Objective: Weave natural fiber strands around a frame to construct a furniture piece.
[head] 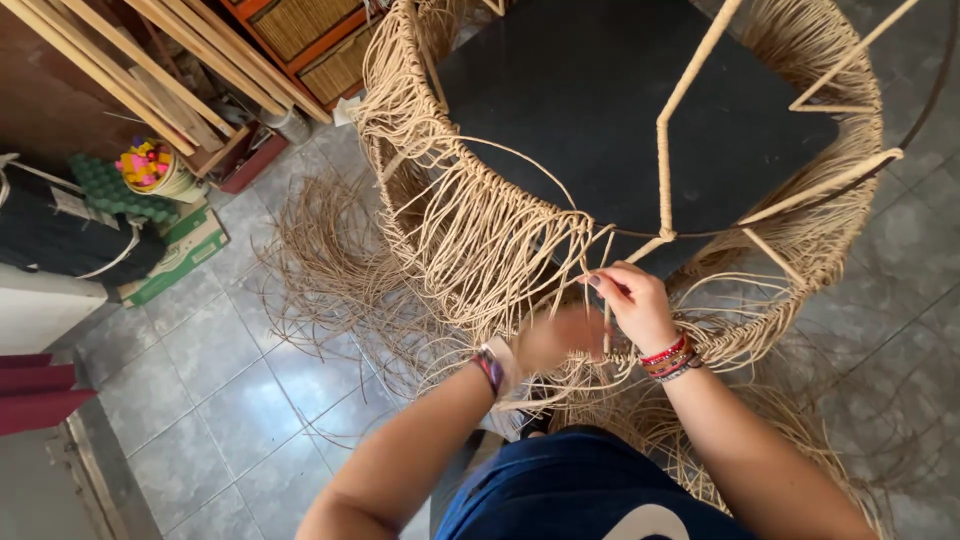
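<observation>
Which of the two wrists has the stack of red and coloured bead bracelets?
The right hand has the bead bracelets at its wrist; the left hand wears only a single dark band.

Woven cane frame worked by two hands

Tan cane strands (600, 262) are pinched by the right hand (632, 303) at the wicker frame (470, 230); the left hand (556, 335) is pressed against the weave below. Loose strands (330, 260) are spread over the tiled floor (220, 400).

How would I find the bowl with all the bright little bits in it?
Start at the big woven cane frame and look left across the tiled floor. Beside the green egg tray sits a small bowl, the only thing heaped with pink and yellow pieces.
</observation>
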